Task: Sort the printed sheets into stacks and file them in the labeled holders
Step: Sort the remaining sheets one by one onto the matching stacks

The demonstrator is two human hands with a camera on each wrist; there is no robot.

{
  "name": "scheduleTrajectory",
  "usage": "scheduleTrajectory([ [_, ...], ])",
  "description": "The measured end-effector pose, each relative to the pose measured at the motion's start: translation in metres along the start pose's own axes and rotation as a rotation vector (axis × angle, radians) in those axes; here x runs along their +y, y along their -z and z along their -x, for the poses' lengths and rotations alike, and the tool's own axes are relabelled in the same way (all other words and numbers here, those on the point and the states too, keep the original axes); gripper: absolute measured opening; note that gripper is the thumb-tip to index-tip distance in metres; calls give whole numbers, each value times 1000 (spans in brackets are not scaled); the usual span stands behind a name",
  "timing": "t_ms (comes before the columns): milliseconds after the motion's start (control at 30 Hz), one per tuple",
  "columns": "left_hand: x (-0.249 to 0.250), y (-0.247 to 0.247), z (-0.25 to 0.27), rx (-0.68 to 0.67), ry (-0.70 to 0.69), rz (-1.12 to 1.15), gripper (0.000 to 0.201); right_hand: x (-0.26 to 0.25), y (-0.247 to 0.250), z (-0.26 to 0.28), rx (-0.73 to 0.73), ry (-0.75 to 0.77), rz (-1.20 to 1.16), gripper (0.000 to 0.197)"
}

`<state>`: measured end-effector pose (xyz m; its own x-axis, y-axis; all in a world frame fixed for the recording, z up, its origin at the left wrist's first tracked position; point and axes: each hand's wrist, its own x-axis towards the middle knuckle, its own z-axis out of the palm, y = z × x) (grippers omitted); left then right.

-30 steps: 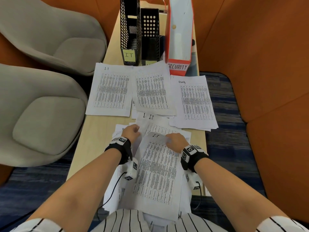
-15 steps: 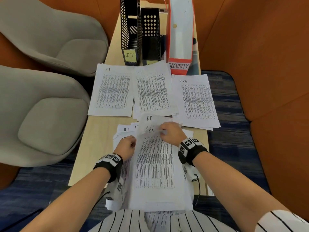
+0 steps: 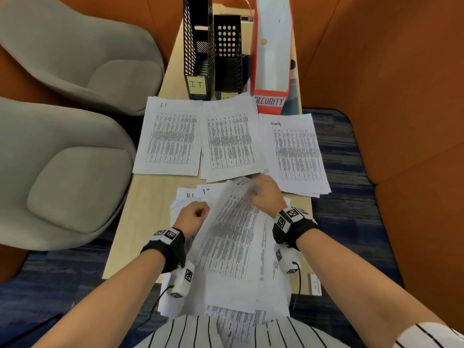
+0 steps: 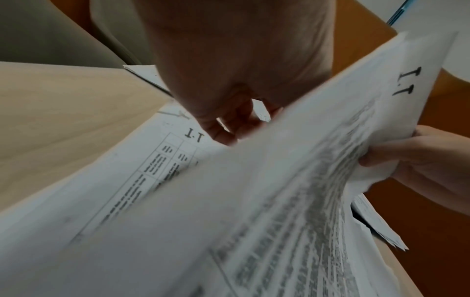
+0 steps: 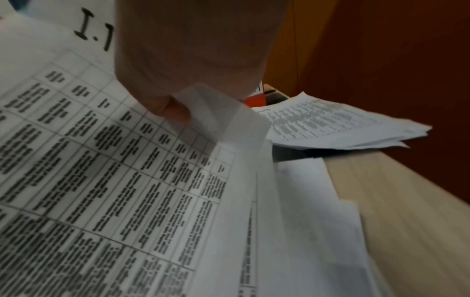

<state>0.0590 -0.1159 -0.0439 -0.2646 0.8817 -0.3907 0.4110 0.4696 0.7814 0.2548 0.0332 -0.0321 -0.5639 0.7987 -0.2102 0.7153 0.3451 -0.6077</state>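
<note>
Currently mid-sort: right hand point(image 3: 266, 197) pinching the top corner of a lifted sheet point(image 3: 233, 234) marked I.T, paper raised and bowed, blurred in the wrist views. Left hand point(image 3: 192, 217) curled, fingertips down on the unsorted pile point(image 3: 190, 197) at the near end of the table point(image 3: 150, 197); whether gripping a page or only pressing, cannot tell. Three sorted stacks farther up: IT stack point(image 3: 170, 139) on the left, middle stack point(image 3: 229, 139) with an unreadable heading, Security stack point(image 3: 296, 151) on the right. Behind them, three upright holders: black mesh holder with IT note point(image 3: 197, 59), black punched holder point(image 3: 227, 51) with its label half hidden, red and white holder marked SECURITY point(image 3: 270, 101). Filing not yet begun, judging by the stacks flat on the table. Next move, likely: carry sheet forward and leftward across the middle stack, lay square on the IT stack. Caution: Security stack overhanging the right table edge, unsorted pile overhanging the near edge onto the lap; a sweeping sheet could drag loose pages off. Open room: bare wood strip left of the pile; grey chairs point(image 3: 75, 172) close beside the left edge.
</note>
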Motion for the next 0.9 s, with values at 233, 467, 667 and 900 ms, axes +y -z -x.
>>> scheduleTrajectory([
  [233,16,11,13,-140,166,321,23,-6,13,-1,-64,8,-118,6],
  [467,31,14,15,-237,139,305,44,-16,21,-19,-50,-33,-59,12],
  [667,5,35,12,54,303,702,28,23,29,-11,199,-386,-420,105],
  [900,12,14,16,63,337,728,72,11,-12,28,-451,-451,-982,67],
])
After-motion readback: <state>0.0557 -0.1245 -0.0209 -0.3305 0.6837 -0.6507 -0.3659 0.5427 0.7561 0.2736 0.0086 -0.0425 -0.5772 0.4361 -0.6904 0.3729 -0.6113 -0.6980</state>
